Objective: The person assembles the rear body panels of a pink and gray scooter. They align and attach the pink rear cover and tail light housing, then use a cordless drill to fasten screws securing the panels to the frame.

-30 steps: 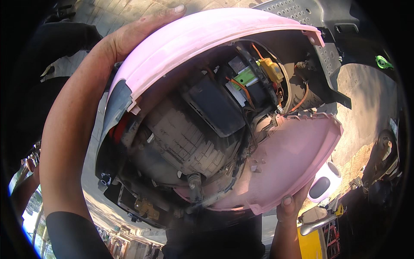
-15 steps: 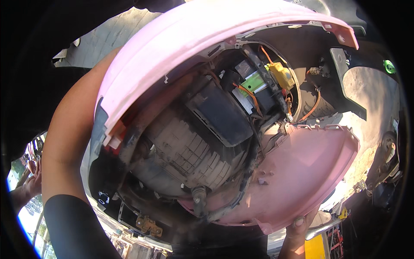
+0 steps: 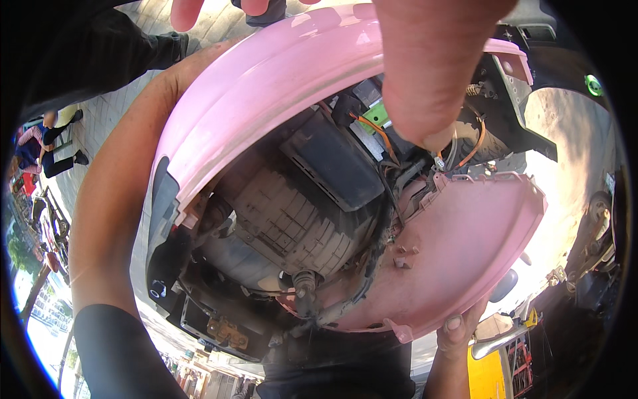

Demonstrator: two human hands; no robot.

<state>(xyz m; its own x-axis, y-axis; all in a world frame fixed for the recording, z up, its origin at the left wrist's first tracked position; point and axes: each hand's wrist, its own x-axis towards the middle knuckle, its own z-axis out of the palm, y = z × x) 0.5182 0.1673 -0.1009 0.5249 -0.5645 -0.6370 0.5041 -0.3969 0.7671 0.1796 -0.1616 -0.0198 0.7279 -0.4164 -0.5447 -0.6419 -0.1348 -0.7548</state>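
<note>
My left forearm (image 3: 109, 219) reaches up along the outside of a curved pink body panel (image 3: 266, 93), and the hand disappears behind it. At the lower right, my right hand (image 3: 457, 331) grips the edge of a second pink body panel (image 3: 458, 246), thumb on its rim. Between the panels lies the dusty open inside of a scooter-like vehicle, with a black box (image 3: 335, 159), a ribbed grey-brown housing (image 3: 286, 216) and orange wires (image 3: 382, 136). Close to the camera, a big finger (image 3: 432, 66), seemingly another person's, hides part of the wiring.
More fingertips (image 3: 188, 12) show at the top edge. Dark-clothed legs (image 3: 100, 56) stand on the paving at upper left, with a seated person (image 3: 46, 146) farther off. A black bracket (image 3: 525, 106) sticks out at right. A yellow object (image 3: 485, 372) is beyond my right hand.
A large finger and fingertips have come in from the top, over the yellow connector. The view has shifted slightly; my right hand still grips the lower panel, a little higher in view.
</note>
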